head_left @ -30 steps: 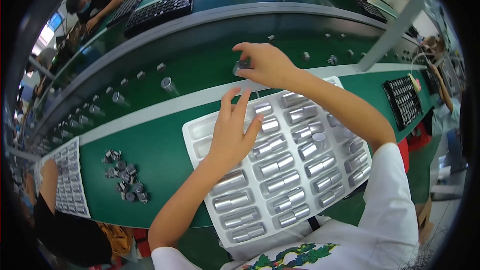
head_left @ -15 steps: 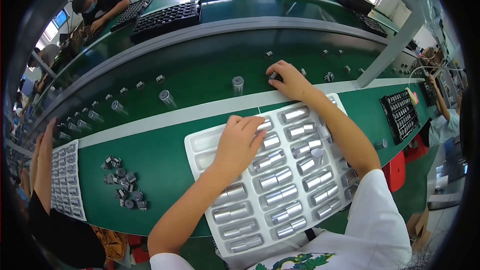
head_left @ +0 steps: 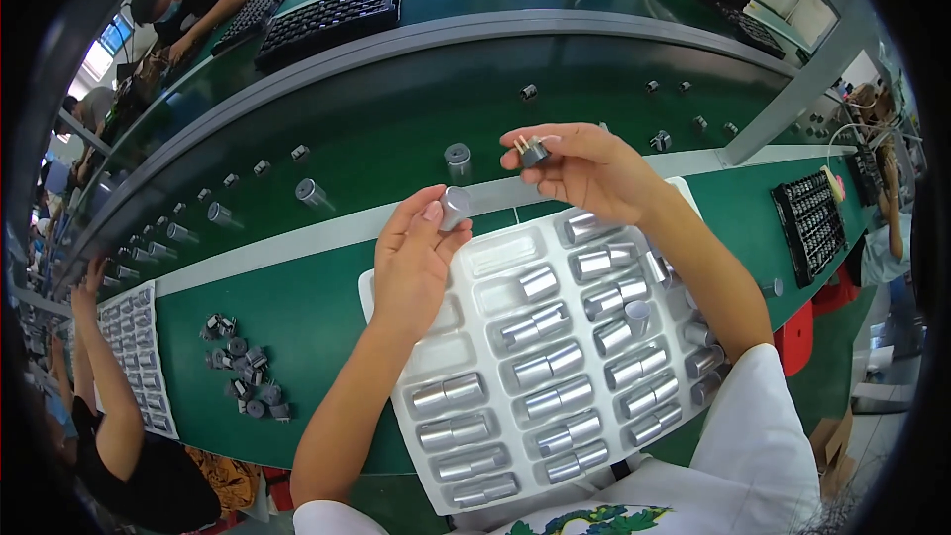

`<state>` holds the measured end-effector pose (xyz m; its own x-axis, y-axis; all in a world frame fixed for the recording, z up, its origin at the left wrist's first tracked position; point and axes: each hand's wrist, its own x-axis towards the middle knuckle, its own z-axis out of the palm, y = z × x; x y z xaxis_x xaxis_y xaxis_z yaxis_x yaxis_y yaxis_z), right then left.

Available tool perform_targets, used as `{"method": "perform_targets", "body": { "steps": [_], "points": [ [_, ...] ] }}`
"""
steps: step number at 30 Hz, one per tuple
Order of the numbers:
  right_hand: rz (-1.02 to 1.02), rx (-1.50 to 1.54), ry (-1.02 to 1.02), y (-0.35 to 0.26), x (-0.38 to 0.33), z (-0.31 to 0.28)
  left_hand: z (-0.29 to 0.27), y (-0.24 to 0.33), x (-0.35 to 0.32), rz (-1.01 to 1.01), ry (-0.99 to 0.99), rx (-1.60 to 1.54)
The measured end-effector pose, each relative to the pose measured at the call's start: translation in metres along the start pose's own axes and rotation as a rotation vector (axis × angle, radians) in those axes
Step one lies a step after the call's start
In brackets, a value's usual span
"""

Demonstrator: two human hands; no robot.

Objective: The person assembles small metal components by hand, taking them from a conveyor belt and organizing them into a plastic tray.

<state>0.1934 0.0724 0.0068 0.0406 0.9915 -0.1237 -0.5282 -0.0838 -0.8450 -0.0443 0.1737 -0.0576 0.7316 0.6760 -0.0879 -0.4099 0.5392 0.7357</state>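
Observation:
My left hand (head_left: pixel 411 263) pinches a silver metal cylinder (head_left: pixel 456 205) above the far left part of the white tray. In my right hand (head_left: pixel 594 173), a small dark round part with brass-coloured prongs (head_left: pixel 532 151) is held between thumb and fingers, apart from the cylinder. Below both hands lies the white moulded tray (head_left: pixel 391 352), with silver cylinders (head_left: pixel 553 365) in many of its pockets. Several pockets at its far left hold nothing. One cylinder (head_left: pixel 637 313) stands upright among the lying ones. Just beyond my hands, another silver cylinder (head_left: pixel 458 163) stands on the green belt.
A pile of small dark parts (head_left: pixel 248 372) lies on the green table at left. More cylinders (head_left: pixel 313 194) and small parts (head_left: pixel 661 141) are spread along the belt. A co-worker's arms (head_left: pixel 109 362) are beside another tray (head_left: pixel 134 362). A black tray (head_left: pixel 810 226) lies at right.
My left hand has lifted a cylinder out of the tray and moved up and left. My right hand has raised the small pronged part off the belt and turned palm up.

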Motion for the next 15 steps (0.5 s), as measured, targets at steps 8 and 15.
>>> {"method": "perform_targets", "body": {
  "steps": [8,15],
  "points": [
    [0.161,0.067,0.139,0.015,0.001,0.021,0.003,0.002,-0.001,0.0,-0.04,0.02],
    [-0.104,-0.451,0.138,0.029,-0.005,0.034,0.001,0.003,0.002,-0.033,-0.059,-0.085]
  ]
}}
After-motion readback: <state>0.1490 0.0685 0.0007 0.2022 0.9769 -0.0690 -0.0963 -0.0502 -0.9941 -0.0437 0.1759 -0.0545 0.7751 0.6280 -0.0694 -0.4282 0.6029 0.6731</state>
